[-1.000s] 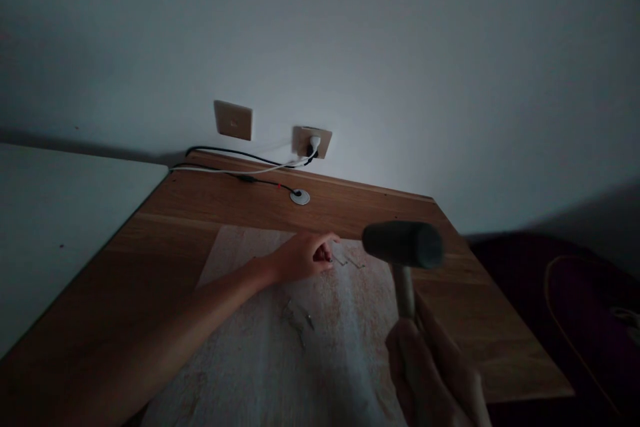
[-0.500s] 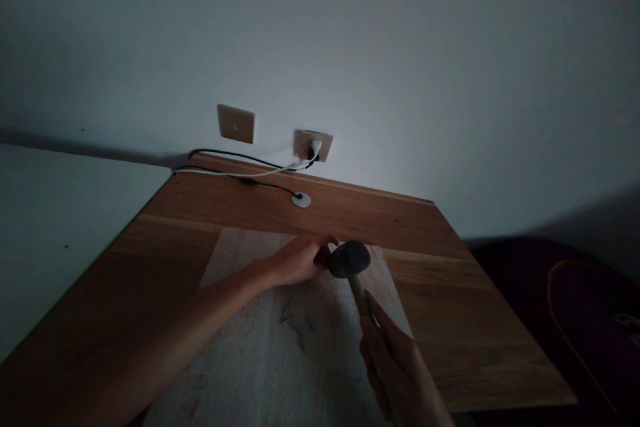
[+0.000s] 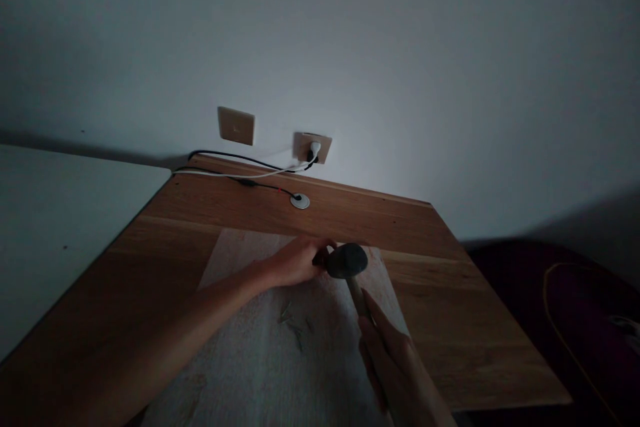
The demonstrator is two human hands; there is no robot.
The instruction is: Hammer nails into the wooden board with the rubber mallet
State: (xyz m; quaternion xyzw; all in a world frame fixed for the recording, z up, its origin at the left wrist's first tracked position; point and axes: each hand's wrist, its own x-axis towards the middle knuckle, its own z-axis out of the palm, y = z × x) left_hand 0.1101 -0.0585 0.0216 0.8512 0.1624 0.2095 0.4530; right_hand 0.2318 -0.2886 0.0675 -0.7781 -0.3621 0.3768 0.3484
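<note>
My right hand (image 3: 395, 363) grips the wooden handle of a mallet (image 3: 347, 261) whose dark head rests low over a pale wooden board (image 3: 250, 367) on the brown table (image 3: 440, 320). My left hand (image 3: 299, 259) lies on the board just left of the mallet head, fingers pinched together as if around something small; what they hold is hidden in the dim light. Several loose nails (image 3: 295, 327) lie on the board nearer to me.
A wall socket (image 3: 312, 147) with a white plug and a blank plate (image 3: 235, 125) sit on the wall behind. Black and white cables (image 3: 235, 170) run along the table's back edge to a round grommet (image 3: 300, 201). A white surface (image 3: 55, 213) adjoins on the left; dark furniture on the right.
One second ago the mallet was raised to the right. It swung down beside my left hand's fingers and has stayed there since; my left hand kept its place.
</note>
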